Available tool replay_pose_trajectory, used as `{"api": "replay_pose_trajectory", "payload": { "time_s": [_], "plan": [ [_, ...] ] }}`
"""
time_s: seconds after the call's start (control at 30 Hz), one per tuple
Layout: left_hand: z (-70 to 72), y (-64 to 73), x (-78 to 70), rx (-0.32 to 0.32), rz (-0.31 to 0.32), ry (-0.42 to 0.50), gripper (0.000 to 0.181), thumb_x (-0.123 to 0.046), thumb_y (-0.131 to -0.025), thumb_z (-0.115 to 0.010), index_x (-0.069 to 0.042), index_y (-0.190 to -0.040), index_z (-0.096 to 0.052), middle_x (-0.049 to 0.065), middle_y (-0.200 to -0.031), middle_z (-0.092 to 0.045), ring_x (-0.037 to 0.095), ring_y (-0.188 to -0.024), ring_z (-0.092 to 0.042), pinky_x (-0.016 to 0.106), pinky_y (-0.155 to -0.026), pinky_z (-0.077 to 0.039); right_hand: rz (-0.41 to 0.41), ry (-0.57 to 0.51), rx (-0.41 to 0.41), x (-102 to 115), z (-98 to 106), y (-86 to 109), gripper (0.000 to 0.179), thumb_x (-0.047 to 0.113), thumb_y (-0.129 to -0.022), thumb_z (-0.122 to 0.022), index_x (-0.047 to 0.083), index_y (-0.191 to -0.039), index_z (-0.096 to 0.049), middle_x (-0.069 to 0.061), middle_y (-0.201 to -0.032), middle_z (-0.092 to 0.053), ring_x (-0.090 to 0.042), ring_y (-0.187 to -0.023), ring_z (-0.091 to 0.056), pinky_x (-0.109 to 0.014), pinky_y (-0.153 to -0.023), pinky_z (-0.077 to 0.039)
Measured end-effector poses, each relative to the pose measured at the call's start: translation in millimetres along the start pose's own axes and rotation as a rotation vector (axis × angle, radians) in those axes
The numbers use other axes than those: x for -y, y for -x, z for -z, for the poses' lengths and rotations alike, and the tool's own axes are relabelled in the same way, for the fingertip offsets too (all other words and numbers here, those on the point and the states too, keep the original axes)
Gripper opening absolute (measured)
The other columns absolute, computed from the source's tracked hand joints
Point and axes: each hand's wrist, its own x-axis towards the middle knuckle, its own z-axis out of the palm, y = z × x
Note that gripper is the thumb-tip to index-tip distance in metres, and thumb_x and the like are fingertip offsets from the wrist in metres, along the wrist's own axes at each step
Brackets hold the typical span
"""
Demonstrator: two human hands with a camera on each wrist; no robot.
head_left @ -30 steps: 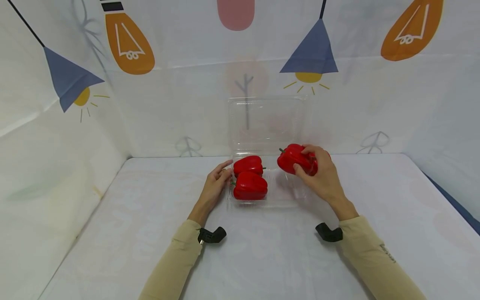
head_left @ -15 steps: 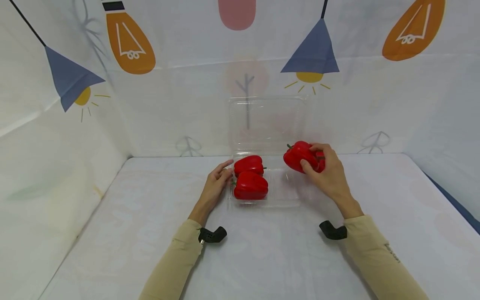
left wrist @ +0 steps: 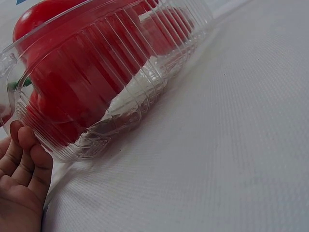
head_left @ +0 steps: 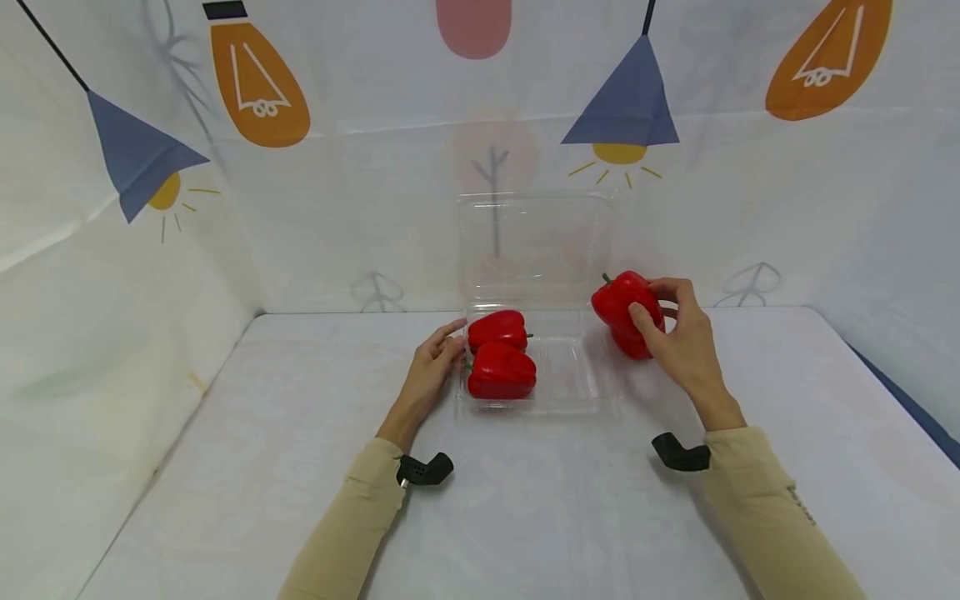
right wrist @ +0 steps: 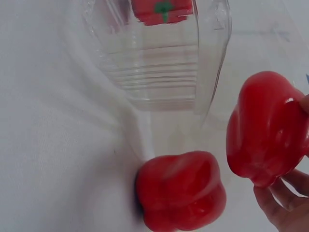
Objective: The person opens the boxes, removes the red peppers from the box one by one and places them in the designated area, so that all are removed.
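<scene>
A clear plastic clamshell container (head_left: 566, 375) lies with its lid raised against the back wall. Two red bell peppers sit in its left half: a rear pepper (head_left: 497, 331) and a front pepper (head_left: 501, 372). At the container's left side, my left hand (head_left: 433, 367) touches the ribbed wall with its fingertips, also visible in the left wrist view. My right hand (head_left: 686, 342) grips another red bell pepper (right wrist: 268, 125) just right of the container, stem pointing up and left. Below it, a further red bell pepper (right wrist: 181, 191) rests on the table, partly hidden in the head view.
White cloth covers the table (head_left: 315, 467). A pale curtain (head_left: 360, 192) with lamp and bulb prints hangs behind, close to the upright lid (head_left: 536, 250). A side curtain (head_left: 135, 333) stands at the left.
My right hand has carried its bell pepper rightwards and slightly back, away from above the container. The pepper beneath shows more clearly now. My left hand stays still.
</scene>
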Motion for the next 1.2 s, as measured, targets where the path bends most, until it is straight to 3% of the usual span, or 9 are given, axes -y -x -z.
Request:
{"api": "replay_pose_trajectory", "payload": {
  "time_s": [0.17,0.23,1.0,1.2],
  "plan": [
    [0.6,-1.1,1.8,0.001,0.004,0.004,0.043,-0.018,-0.097,-0.051,-0.007,-0.138,-0.046,-0.006,-0.072,-0.049,0.009,-0.069,-0.046,0.018,-0.061,-0.038,-0.055,0.006,0.027,-1.8,2.7,-0.2,0.049,0.03,-0.093,-0.056,0.007,-0.131,-0.037,-0.014,-0.133,-0.048,-0.032,-0.118,-0.049,-0.051,-0.095,-0.046],
    [0.5,-1.0,1.8,0.001,0.007,0.005,0.043,-0.018,-0.097,-0.052,-0.008,-0.138,-0.046,-0.006,-0.072,-0.049,0.008,-0.069,-0.046,0.017,-0.062,-0.039,-0.069,0.002,0.033,-2.3,3.8,-0.5,0.05,0.03,-0.093,-0.056,0.007,-0.132,-0.035,-0.015,-0.134,-0.047,-0.033,-0.119,-0.048,-0.057,-0.095,-0.044],
    [0.2,0.2,0.5,0.002,0.011,-0.006,0.042,-0.019,-0.097,-0.051,-0.008,-0.138,-0.047,-0.005,-0.071,-0.049,0.01,-0.069,-0.045,0.019,-0.061,-0.037,-0.149,0.015,-0.016,-8.5,22.1,-4.6,0.052,0.035,-0.096,-0.05,0.005,-0.134,-0.033,-0.018,-0.135,-0.047,-0.036,-0.121,-0.047,-0.055,-0.097,-0.043],
    [0.2,0.4,0.3,0.0,0.004,-0.006,0.042,-0.018,-0.098,-0.051,-0.009,-0.138,-0.047,-0.005,-0.071,-0.049,0.011,-0.069,-0.046,0.019,-0.06,-0.037,-0.159,0.031,-0.018,-10.6,24.1,-5.0,0.052,0.038,-0.097,-0.047,0.004,-0.134,-0.033,-0.02,-0.135,-0.048,-0.036,-0.121,-0.046,-0.049,-0.095,-0.043]
  ]
}}
